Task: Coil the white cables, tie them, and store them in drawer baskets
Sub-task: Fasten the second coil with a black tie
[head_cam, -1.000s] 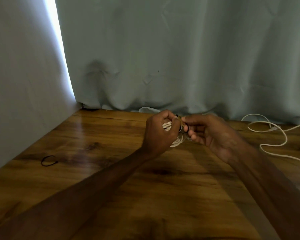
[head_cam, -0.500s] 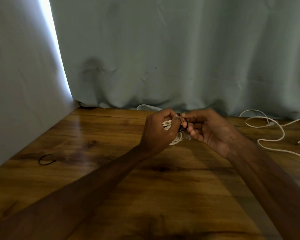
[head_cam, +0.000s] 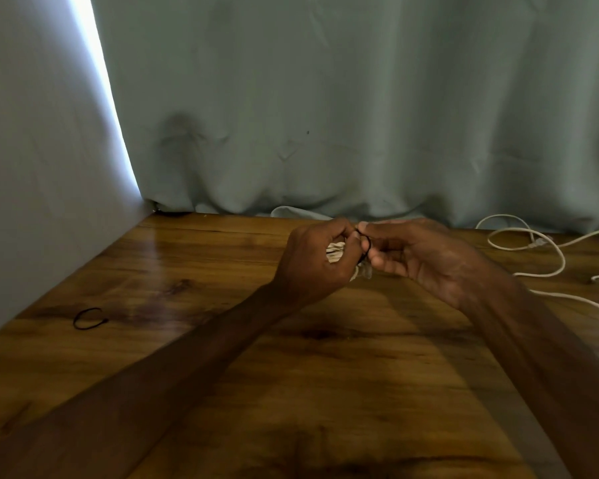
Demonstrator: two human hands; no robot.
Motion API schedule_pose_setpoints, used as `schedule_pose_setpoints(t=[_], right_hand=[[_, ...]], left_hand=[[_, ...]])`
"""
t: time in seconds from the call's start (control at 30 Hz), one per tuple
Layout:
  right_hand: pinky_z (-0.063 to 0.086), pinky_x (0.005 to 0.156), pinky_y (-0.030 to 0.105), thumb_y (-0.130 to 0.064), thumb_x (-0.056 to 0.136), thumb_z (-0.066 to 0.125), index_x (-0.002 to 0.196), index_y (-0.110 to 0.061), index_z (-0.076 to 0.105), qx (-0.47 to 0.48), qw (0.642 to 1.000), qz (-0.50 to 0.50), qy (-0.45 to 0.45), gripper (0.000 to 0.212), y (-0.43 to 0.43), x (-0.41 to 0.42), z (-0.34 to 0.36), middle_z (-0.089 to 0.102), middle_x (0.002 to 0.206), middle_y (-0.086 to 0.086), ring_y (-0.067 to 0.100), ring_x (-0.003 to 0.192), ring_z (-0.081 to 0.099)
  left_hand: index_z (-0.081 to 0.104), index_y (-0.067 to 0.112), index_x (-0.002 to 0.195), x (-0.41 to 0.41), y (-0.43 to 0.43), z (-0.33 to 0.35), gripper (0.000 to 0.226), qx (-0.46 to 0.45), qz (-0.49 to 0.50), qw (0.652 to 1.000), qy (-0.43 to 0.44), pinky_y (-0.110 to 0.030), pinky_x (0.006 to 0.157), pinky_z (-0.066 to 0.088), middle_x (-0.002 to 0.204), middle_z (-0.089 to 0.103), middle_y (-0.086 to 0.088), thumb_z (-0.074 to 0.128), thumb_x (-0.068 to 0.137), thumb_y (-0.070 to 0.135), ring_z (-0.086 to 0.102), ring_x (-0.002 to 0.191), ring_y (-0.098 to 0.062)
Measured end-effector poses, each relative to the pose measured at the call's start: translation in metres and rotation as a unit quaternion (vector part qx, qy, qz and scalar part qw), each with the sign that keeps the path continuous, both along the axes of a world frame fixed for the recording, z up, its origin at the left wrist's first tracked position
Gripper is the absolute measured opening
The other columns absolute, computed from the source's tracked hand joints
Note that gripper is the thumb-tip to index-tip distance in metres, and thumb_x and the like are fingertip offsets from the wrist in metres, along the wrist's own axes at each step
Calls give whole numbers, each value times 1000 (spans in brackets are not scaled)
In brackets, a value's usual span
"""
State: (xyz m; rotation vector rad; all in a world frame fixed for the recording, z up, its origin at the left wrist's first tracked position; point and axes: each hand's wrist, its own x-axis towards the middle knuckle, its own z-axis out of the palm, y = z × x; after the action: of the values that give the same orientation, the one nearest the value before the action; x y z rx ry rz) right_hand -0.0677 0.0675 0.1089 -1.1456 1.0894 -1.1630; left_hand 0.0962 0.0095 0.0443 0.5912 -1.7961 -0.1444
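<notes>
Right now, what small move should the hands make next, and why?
Probably the right hand should pull the band over the coil that the left hand grips. It pinches a loop that stands free beside the coil, so the tie looks unfinished.

Single head-worn view, looking forward and down, close over wooden table (head_cam: 291, 392), facing curtain (head_cam: 325, 115) behind
</notes>
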Motion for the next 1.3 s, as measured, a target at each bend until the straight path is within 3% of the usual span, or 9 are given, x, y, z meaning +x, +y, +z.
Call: schedule_pose_setpoints(t=[0.27,0.43,0.53,0.7,0.8,0.93,1.03,1.17,1.3], right_hand=[[56,51,23,-8,91,70,100,0,74,-39,996,-19,84,12,1,-5,5,72,74,12,13,55,64],[47,45,26,-11,94,67,87,-3,73,-81,982,-76,150,12,-7,-9,4,71,78,9,17,59,63],[45,47,26,-14,97,64,84,-4,73,-112,983,-105,103,18,-9,-27,5,68,81,8,16,65,60],[57,57,24,-20,99,63,93,-5,75,-109,988,-17,107,20,-10,-22,0,74,85,7,15,74,68],[61,65,26,-20,98,64,99,-2,75,-108,991,1,75,21,-10,-20,-1,76,90,11,18,81,70],[61,69,26,-9,94,69,107,-1,74,-89,994,10,61,17,-10,-24,-1,78,96,12,19,88,74],[62,71,26,-3,86,73,114,-2,71,-69,996,26,54,28,-9,-25,0,78,99,12,19,90,77],[63,71,26,-7,73,76,112,-4,70,-58,996,37,49,39,-7,-26,1,77,95,12,19,86,76],[62,71,23,1,80,73,109,-6,66,-66,998,15,14,31,-10,-25,-2,76,84,8,16,72,71]], left_hand=[[74,10,82,0,4,3,13,-50,-2,998,-37,-34,60,50,73,71,4,66,92,11,64,64,-12],[72,9,78,0,7,3,18,3,-40,999,-28,-32,58,50,70,70,5,65,94,6,65,62,-11],[71,10,79,-9,12,-1,18,43,-74,995,-55,-35,57,52,71,70,5,64,95,6,66,61,-11],[66,18,73,-13,16,0,25,64,-71,995,-13,-34,56,51,67,66,8,65,94,5,64,59,-11],[68,12,71,-12,13,2,24,63,-54,997,6,-31,56,48,65,65,7,66,94,4,62,57,-10],[69,13,73,-11,13,1,24,72,-54,996,11,-32,55,49,65,67,5,66,93,2,63,57,-12],[71,8,74,-10,11,0,21,77,-59,995,10,-32,56,49,66,68,3,66,94,3,64,58,-12],[70,8,73,-12,12,-1,23,90,-73,993,11,-38,58,51,66,68,1,64,95,4,65,59,-15],[72,4,77,-15,13,0,23,129,-103,986,31,-42,60,54,70,72,-5,60,97,6,69,63,-21]])
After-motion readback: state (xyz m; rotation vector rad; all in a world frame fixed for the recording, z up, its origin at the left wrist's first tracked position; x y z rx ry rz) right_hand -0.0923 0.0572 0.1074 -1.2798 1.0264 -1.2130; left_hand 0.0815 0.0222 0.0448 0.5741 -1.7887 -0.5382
